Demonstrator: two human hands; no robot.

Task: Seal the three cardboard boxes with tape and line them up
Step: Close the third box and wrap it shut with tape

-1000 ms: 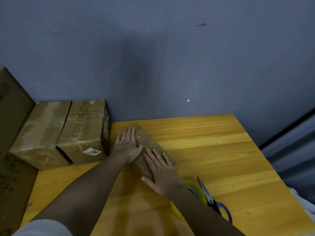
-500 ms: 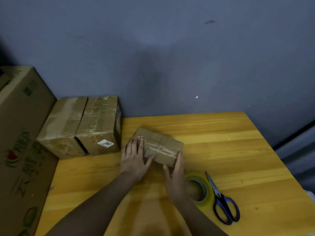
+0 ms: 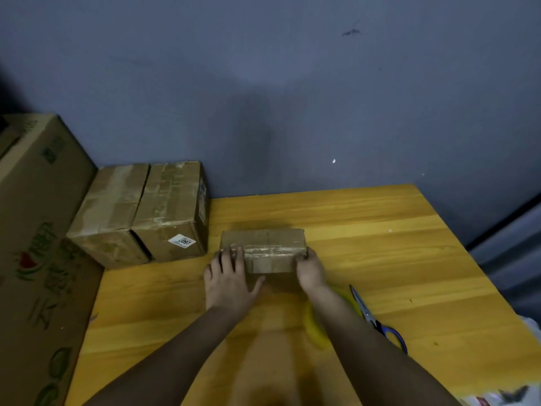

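Note:
A small taped cardboard box [image 3: 268, 244] lies flat on the yellow wooden table [image 3: 395, 259], its long side facing me. My left hand [image 3: 229, 278] rests on the box's left end with straight fingers and the thumb spread toward the front face. My right hand [image 3: 310, 269] grips the box's right end, fingers curled round the corner. Two larger taped boxes stand side by side at the table's back left: one [image 3: 109, 212] on the left, one with a white label [image 3: 172, 209] to its right. A yellow tape roll [image 3: 319, 329] lies partly hidden under my right forearm.
Blue-handled scissors [image 3: 377, 320] lie right of the tape roll. A big printed carton [image 3: 38, 253] stands against the table's left edge. A grey wall runs behind the table. The table's right edge drops off toward a dark floor.
The small box has turned from a diagonal to lie square with the table's front. My hands shifted from its top to its two ends. The camera view drifted.

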